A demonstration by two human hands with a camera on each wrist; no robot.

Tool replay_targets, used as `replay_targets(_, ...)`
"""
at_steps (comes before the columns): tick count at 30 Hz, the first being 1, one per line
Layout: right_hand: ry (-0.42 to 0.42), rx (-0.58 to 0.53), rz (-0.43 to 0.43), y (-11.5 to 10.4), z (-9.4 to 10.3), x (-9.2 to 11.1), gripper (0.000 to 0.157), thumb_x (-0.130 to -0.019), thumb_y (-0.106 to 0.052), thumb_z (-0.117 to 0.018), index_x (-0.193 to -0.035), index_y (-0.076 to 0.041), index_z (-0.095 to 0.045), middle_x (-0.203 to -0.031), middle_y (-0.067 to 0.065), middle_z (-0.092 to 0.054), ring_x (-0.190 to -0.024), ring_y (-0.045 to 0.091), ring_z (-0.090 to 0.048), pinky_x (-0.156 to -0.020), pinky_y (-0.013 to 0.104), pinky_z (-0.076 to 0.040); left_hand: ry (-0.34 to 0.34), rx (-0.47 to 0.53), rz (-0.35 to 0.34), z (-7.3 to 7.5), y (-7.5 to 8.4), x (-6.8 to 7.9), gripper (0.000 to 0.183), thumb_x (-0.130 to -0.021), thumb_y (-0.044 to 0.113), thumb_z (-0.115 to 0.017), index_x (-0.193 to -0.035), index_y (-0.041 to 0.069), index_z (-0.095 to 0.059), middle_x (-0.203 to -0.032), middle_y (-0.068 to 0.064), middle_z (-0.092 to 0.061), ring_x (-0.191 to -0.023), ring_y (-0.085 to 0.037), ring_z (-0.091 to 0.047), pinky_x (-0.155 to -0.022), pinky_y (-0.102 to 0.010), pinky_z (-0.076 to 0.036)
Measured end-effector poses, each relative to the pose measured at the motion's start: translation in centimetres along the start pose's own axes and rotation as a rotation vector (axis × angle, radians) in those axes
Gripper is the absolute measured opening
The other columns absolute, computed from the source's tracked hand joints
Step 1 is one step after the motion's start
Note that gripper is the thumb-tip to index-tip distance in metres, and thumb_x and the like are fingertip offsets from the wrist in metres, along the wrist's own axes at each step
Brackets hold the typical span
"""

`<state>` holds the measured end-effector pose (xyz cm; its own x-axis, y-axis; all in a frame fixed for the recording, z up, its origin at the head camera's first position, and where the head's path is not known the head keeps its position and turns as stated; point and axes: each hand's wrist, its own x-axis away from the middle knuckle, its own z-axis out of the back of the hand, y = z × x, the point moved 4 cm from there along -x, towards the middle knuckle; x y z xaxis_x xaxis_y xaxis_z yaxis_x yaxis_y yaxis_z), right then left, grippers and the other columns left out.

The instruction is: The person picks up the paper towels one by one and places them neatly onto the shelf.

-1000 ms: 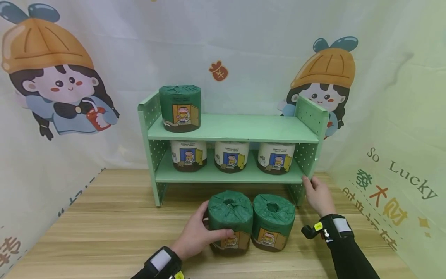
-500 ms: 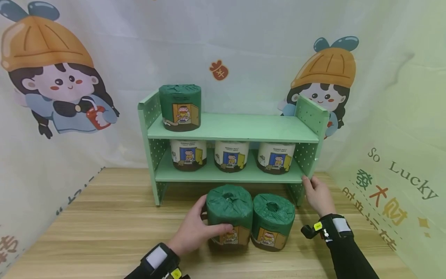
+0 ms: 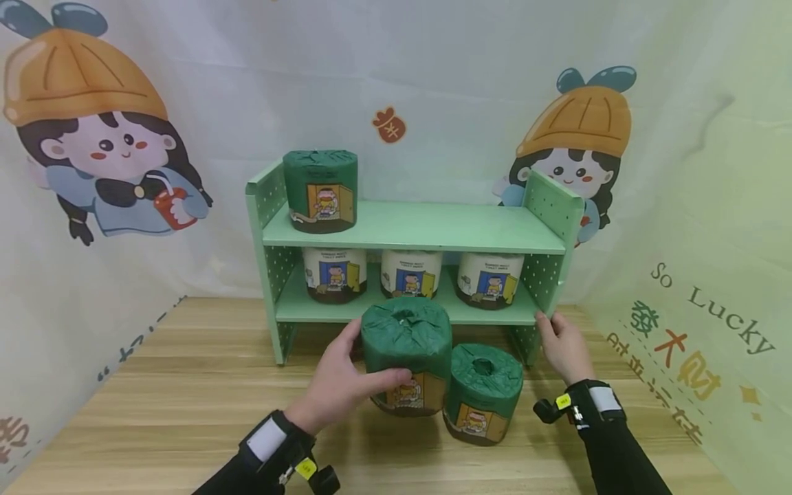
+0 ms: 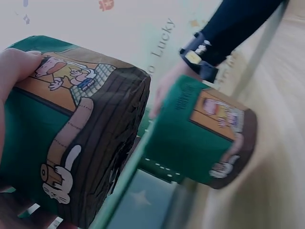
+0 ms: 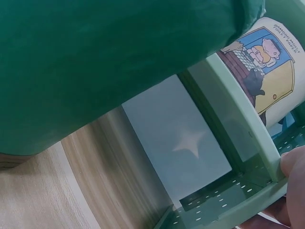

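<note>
My left hand (image 3: pixel 337 385) grips a green-wrapped toilet paper roll (image 3: pixel 408 337) from its left side, thumb across the printed front. In the left wrist view the held roll (image 4: pixel 71 129) is tilted and its dark underside shows. The roll is off the table, in front of the lower shelf. A second green toilet paper roll (image 3: pixel 485 395) stands on the table just to its right. My right hand (image 3: pixel 566 347) holds the right front edge of the mint-green shelf rack (image 3: pixel 408 313); in the right wrist view its fingers (image 5: pixel 295 191) wrap the rack's side panel.
Another green roll (image 3: pixel 322 192) stands at the left end of the top shelf (image 3: pixel 445 223). Three white rolls stand in a row on the lower shelf, the middle one (image 3: pixel 410 271) partly hidden by the held roll. Printed cloth (image 3: pixel 247 82) hangs behind the wooden table (image 3: pixel 155 385).
My left hand has lifted the green roll up off the table and towards the rack, away from the second roll. My right hand has stayed on the rack's edge.
</note>
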<state>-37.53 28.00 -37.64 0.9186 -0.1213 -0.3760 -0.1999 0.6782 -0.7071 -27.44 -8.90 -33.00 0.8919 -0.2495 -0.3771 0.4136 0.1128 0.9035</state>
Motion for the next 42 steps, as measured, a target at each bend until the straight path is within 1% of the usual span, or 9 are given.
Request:
replay_targets(4, -0.003, 0.0, -0.001, 0.1, -0.1, 0.0, 0.048, -0.109, -0.039, -0.037, -0.13, -0.001, -0.058, -0.076, 0.014, -0.055, -0.059, 0.023, -0.045, -0.046, 0.031, -0.037, -0.024, 0.03, -0.04, 0.4, 3.2, -0.7, 0.083, -0.079, 0.018, -0.085, -0.147, 0.016, -0.038, -0.133, -0.005, -0.051, -0.115, -0.02, -0.052, -0.096, -0.046, -0.048)
replay_targets(10, 0.003, 0.001, 0.014, 0.3, -0.3, -0.2, 0.047, -0.109, -0.039, -0.038, -0.128, -0.002, -0.06, -0.072, 0.012, -0.053, -0.058, 0.023, -0.045, -0.046, 0.031, -0.037, -0.042, 0.071, -0.109, 1.2, 6.5, -2.8, 0.08, -0.084, 0.017, -0.079, -0.148, 0.011, -0.032, -0.133, -0.009, -0.048, -0.115, -0.021, -0.052, -0.095, -0.045, -0.049)
replay_targets(16, -0.001, 0.005, 0.018, 0.3, -0.2, -0.4, 0.049, -0.109, -0.04, -0.037, -0.129, -0.001, -0.059, -0.079, 0.017, -0.058, -0.063, 0.025, -0.049, -0.049, 0.033, -0.04, -0.034, 0.102, -0.215, 1.8, 8.9, -5.1, 0.079, -0.087, 0.013, -0.075, -0.148, 0.006, -0.027, -0.135, -0.01, -0.047, -0.119, -0.02, -0.05, -0.1, -0.042, -0.046)
replay_targets(20, -0.006, 0.009, 0.011, 0.1, -0.1, -0.4, 0.051, -0.109, -0.041, -0.036, -0.131, -0.001, -0.058, -0.086, 0.02, -0.06, -0.068, 0.027, -0.051, -0.052, 0.033, -0.041, -0.015, 0.067, -0.228, 2.2, 10.0, -6.3, 0.076, -0.088, 0.016, -0.073, -0.148, 0.005, -0.027, -0.134, -0.009, -0.047, -0.117, -0.018, -0.051, -0.099, -0.04, -0.047)
replay_targets(23, -0.006, 0.011, 0.017, 0.0, 0.0, -0.4, 0.051, -0.109, -0.041, -0.036, -0.132, -0.001, -0.057, -0.095, 0.022, -0.063, -0.073, 0.028, -0.052, -0.054, 0.033, -0.042, 0.006, 0.048, -0.224, 2.5, 10.7, -7.0, 0.072, -0.089, 0.017, -0.071, -0.146, 0.004, -0.028, -0.131, -0.01, -0.048, -0.114, -0.018, -0.053, -0.097, -0.041, -0.049)
replay_targets(31, -0.007, 0.007, 0.009, -0.3, 0.1, -0.3, 0.052, -0.109, -0.04, -0.036, -0.134, 0.001, -0.056, -0.102, 0.024, -0.064, -0.076, 0.029, -0.054, -0.053, 0.033, -0.042, 0.089, -0.038, -0.219, 3.4, 11.6, -8.4, 0.067, -0.091, 0.021, -0.071, -0.143, 0.005, -0.032, -0.124, -0.008, -0.053, -0.106, -0.018, -0.054, -0.087, -0.04, -0.052)
replay_targets(35, 0.0, 0.019, 0.005, -0.3, 0.1, -0.2, 0.051, -0.109, -0.039, -0.037, -0.134, 0.0, -0.056, -0.1, 0.023, -0.064, -0.076, 0.029, -0.055, -0.053, 0.033, -0.042, 0.101, -0.046, -0.185, 3.8, 11.6, -8.9, 0.073, -0.092, 0.026, -0.071, -0.147, 0.006, -0.028, -0.128, -0.007, -0.051, -0.11, -0.016, -0.052, -0.092, -0.042, -0.049)
replay_targets(39, 0.006, 0.023, 0.006, -0.1, 0.1, -0.2, 0.049, -0.109, -0.039, -0.037, -0.131, 0.0, -0.058, -0.088, 0.02, -0.062, -0.07, 0.027, -0.053, -0.051, 0.033, -0.042, 0.119, -0.077, -0.144, 4.0, 11.5, -9.4, 0.08, -0.092, 0.03, -0.072, -0.151, 0.007, -0.022, -0.134, -0.006, -0.047, -0.117, -0.014, -0.047, -0.098, -0.042, -0.046)
replay_targets(42, 0.009, 0.026, 0.007, 0.0, 0.0, -0.2, 0.049, -0.109, -0.039, -0.038, -0.13, 0.0, -0.059, -0.084, 0.019, -0.061, -0.067, 0.027, -0.052, -0.05, 0.032, -0.042, 0.133, -0.096, -0.13, 4.2, 10.7, -10.2, 0.084, -0.091, 0.035, -0.073, -0.152, 0.009, -0.021, -0.138, -0.006, -0.045, -0.12, -0.014, -0.045, -0.1, -0.042, -0.044)
